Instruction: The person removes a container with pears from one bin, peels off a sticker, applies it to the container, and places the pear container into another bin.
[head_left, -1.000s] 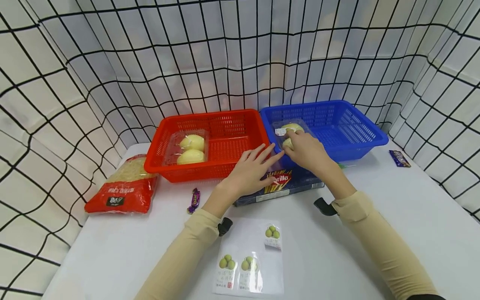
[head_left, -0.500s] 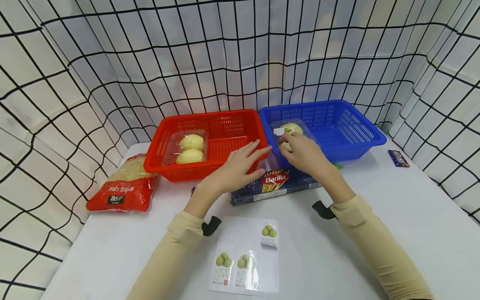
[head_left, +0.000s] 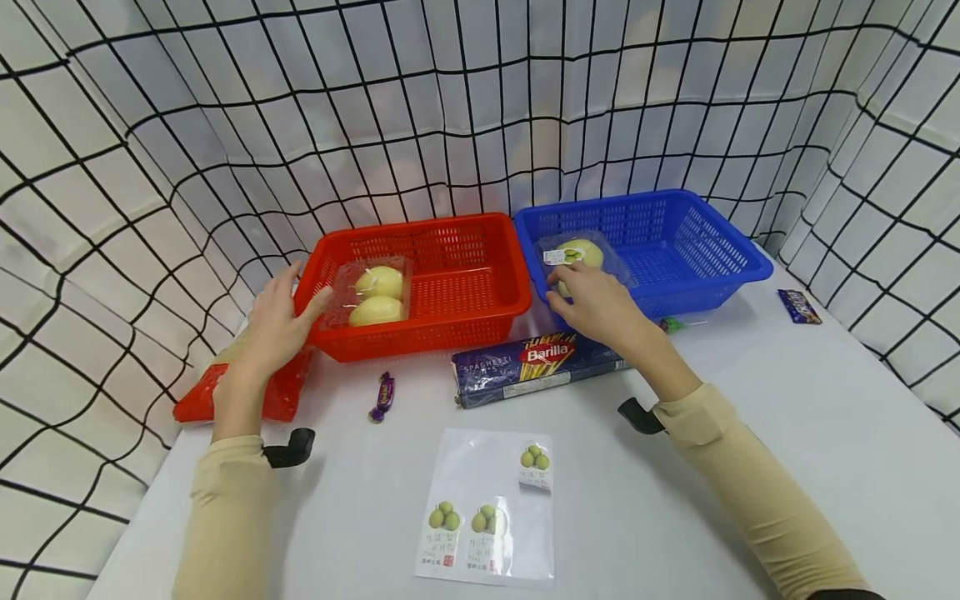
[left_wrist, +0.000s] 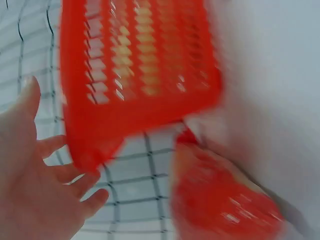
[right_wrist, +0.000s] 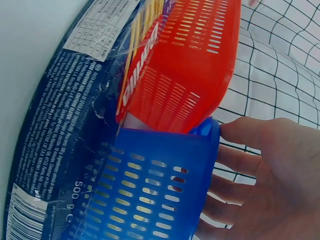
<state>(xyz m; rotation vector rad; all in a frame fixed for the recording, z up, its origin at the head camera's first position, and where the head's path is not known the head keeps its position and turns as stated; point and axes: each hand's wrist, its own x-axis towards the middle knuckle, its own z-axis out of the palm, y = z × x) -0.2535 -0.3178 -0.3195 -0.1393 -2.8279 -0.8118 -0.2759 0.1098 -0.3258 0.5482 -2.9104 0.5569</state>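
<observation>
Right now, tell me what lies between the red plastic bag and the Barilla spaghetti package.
One purple-wrapped candy lies on the white table between the red plastic bag and the Barilla spaghetti package, as the head view shows.

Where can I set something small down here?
Free: the red basket and the blue basket, each right of its fruit pack, and the table between the right sleeve and the dark wrapper. Crowded: the red basket's left end by the left hand and the red bag, the blue basket's left end under the right hand, and where the spaghetti pack lies.
</observation>
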